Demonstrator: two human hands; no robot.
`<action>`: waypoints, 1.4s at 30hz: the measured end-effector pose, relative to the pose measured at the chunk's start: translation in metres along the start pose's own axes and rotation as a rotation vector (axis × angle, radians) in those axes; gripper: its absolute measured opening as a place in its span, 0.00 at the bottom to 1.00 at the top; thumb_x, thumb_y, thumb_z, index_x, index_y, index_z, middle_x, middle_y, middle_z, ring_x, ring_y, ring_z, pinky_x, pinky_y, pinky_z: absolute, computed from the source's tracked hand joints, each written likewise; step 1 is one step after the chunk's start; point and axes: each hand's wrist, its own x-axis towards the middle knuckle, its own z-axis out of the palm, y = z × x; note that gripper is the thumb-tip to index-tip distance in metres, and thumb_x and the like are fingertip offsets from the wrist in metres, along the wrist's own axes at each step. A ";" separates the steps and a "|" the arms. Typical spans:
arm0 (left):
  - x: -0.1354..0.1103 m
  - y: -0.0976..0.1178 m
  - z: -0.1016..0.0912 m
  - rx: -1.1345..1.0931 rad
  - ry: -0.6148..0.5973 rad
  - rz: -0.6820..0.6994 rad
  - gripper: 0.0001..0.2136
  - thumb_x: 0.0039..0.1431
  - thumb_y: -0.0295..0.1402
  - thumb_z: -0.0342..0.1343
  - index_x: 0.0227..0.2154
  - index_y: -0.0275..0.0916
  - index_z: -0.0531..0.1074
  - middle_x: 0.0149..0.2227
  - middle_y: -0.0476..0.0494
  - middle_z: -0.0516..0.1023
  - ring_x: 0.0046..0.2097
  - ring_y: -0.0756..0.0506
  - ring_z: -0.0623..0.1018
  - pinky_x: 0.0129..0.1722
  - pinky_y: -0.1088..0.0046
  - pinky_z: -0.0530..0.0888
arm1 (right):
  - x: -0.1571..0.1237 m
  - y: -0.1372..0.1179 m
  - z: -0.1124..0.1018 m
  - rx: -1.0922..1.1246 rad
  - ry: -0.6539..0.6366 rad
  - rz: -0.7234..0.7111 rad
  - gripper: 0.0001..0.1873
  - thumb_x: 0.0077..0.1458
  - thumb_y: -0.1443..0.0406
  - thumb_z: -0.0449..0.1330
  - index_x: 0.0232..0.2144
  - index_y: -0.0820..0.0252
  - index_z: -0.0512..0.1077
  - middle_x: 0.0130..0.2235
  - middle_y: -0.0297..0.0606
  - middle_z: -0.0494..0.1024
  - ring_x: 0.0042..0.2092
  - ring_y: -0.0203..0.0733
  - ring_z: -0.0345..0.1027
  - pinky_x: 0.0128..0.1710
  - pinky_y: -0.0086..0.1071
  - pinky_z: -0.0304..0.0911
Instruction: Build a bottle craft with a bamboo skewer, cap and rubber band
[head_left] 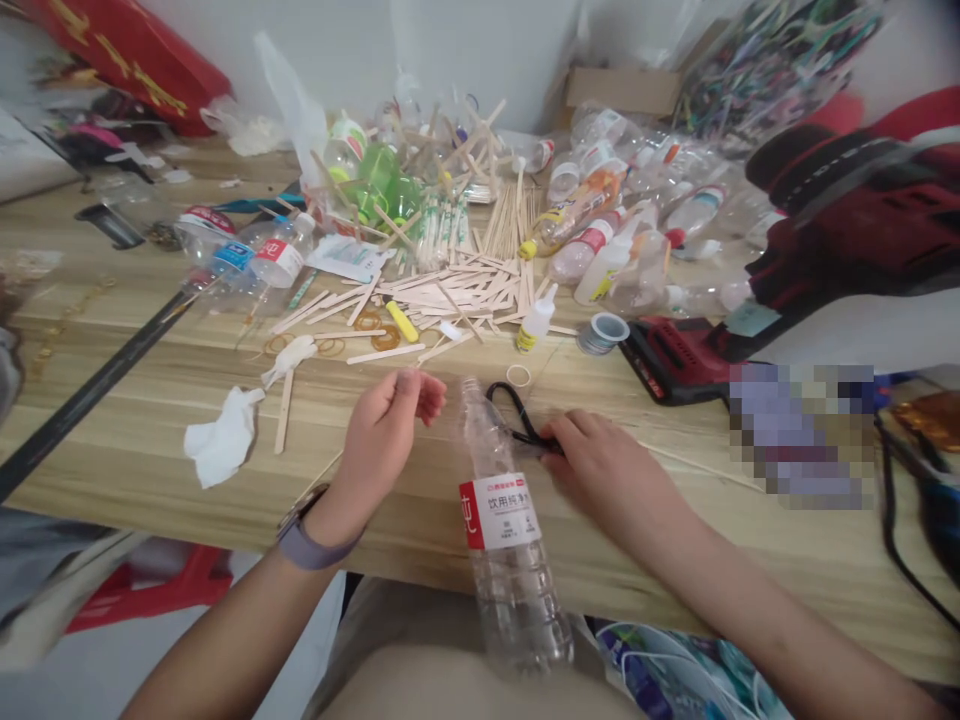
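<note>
My left hand (pixel 391 420), with a watch on its wrist, is curled closed left of the bottle's neck. A thin stick (pixel 321 474) runs behind it; whether the fingers hold that stick is unclear. My right hand (pixel 585 450) is closed on black-handled scissors (pixel 511 400); the blades are hidden, and the handle loop points toward the bottle neck. Between my hands a clear plastic bottle (pixel 491 450) with a red and white label leans upright, uncapped, its base at my lap below the table edge. Neither hand visibly grips it. A pale ring (pixel 518 375) lies just beyond the scissors.
Flat wooden sticks (pixel 465 290), a yellow-handled tool (pixel 401 320) and a small glue bottle (pixel 536 322) lie ahead. A wire spool (pixel 603 334) and red power tool (pixel 682 355) stand right. Several plastic bottles (pixel 600 220) crowd the back. Crumpled tissue (pixel 223 437) lies left.
</note>
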 end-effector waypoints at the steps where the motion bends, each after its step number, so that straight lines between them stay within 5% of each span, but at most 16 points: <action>1: 0.000 0.000 0.000 -0.005 0.008 0.004 0.17 0.64 0.44 0.47 0.27 0.37 0.72 0.27 0.46 0.74 0.30 0.48 0.73 0.31 0.73 0.70 | -0.003 0.005 0.001 -0.036 -0.009 0.007 0.06 0.55 0.71 0.56 0.36 0.62 0.72 0.36 0.46 0.75 0.36 0.51 0.70 0.36 0.40 0.63; 7: -0.001 0.004 -0.001 -0.008 0.018 0.030 0.17 0.65 0.42 0.46 0.26 0.38 0.71 0.26 0.46 0.74 0.30 0.48 0.73 0.31 0.73 0.70 | -0.012 0.034 -0.011 -0.204 0.025 0.105 0.09 0.57 0.71 0.53 0.38 0.67 0.72 0.37 0.53 0.75 0.37 0.59 0.70 0.36 0.49 0.65; 9: -0.001 0.005 -0.001 -0.019 0.019 0.041 0.18 0.65 0.43 0.46 0.26 0.38 0.71 0.26 0.46 0.74 0.30 0.48 0.73 0.31 0.73 0.70 | -0.015 0.024 -0.016 -0.219 0.098 0.103 0.12 0.57 0.71 0.52 0.42 0.68 0.72 0.43 0.58 0.74 0.43 0.64 0.69 0.39 0.55 0.65; 12: 0.001 0.007 0.000 -0.046 0.033 0.049 0.18 0.65 0.44 0.46 0.26 0.38 0.71 0.27 0.46 0.74 0.30 0.48 0.73 0.31 0.73 0.70 | -0.019 -0.014 -0.017 0.121 0.181 -0.101 0.19 0.58 0.63 0.57 0.51 0.64 0.67 0.52 0.55 0.71 0.52 0.58 0.67 0.49 0.52 0.66; 14: 0.003 0.009 -0.001 -0.052 0.048 0.052 0.18 0.65 0.44 0.46 0.26 0.38 0.71 0.27 0.46 0.74 0.30 0.48 0.73 0.32 0.73 0.70 | -0.019 -0.040 -0.017 0.275 0.064 -0.212 0.27 0.53 0.58 0.63 0.55 0.55 0.65 0.60 0.54 0.62 0.59 0.60 0.60 0.51 0.53 0.66; 16: 0.005 0.011 -0.002 -0.050 0.063 0.062 0.19 0.65 0.45 0.46 0.26 0.38 0.71 0.27 0.46 0.74 0.30 0.48 0.74 0.32 0.73 0.71 | -0.018 -0.054 -0.016 0.322 -0.033 -0.238 0.24 0.50 0.61 0.65 0.51 0.53 0.69 0.64 0.53 0.57 0.63 0.64 0.54 0.52 0.56 0.64; 22: 0.010 0.016 -0.014 -0.003 0.093 0.070 0.22 0.66 0.47 0.42 0.28 0.37 0.71 0.27 0.45 0.74 0.30 0.47 0.74 0.32 0.71 0.71 | -0.017 -0.027 -0.027 0.286 -0.143 -0.179 0.23 0.49 0.72 0.58 0.48 0.52 0.70 0.65 0.52 0.55 0.56 0.58 0.67 0.48 0.53 0.68; 29: 0.012 0.009 -0.033 0.744 -0.113 0.162 0.19 0.65 0.39 0.40 0.31 0.39 0.74 0.47 0.39 0.75 0.53 0.40 0.70 0.57 0.58 0.63 | -0.028 0.003 -0.045 0.142 -0.174 -0.283 0.23 0.47 0.74 0.53 0.44 0.49 0.71 0.65 0.44 0.58 0.56 0.56 0.68 0.45 0.49 0.71; 34: 0.012 0.006 -0.035 0.791 -0.296 -0.010 0.19 0.63 0.38 0.38 0.31 0.37 0.73 0.37 0.38 0.77 0.45 0.39 0.75 0.50 0.59 0.67 | -0.033 0.018 -0.058 0.108 -0.185 -0.317 0.18 0.54 0.68 0.53 0.45 0.44 0.72 0.65 0.39 0.59 0.54 0.56 0.70 0.44 0.49 0.72; 38: 0.008 0.013 -0.025 0.566 -0.294 -0.230 0.22 0.64 0.45 0.38 0.35 0.37 0.74 0.33 0.42 0.78 0.34 0.43 0.76 0.38 0.66 0.72 | -0.021 0.018 -0.072 0.097 -0.263 -0.309 0.13 0.58 0.59 0.54 0.44 0.44 0.75 0.61 0.43 0.67 0.58 0.60 0.65 0.49 0.56 0.68; 42: 0.008 0.017 -0.014 0.330 -0.273 -0.294 0.23 0.64 0.48 0.40 0.35 0.36 0.74 0.39 0.41 0.79 0.35 0.44 0.76 0.37 0.69 0.72 | 0.002 0.017 -0.074 0.203 -0.228 -0.187 0.19 0.58 0.54 0.53 0.49 0.51 0.73 0.56 0.45 0.73 0.53 0.56 0.70 0.48 0.50 0.69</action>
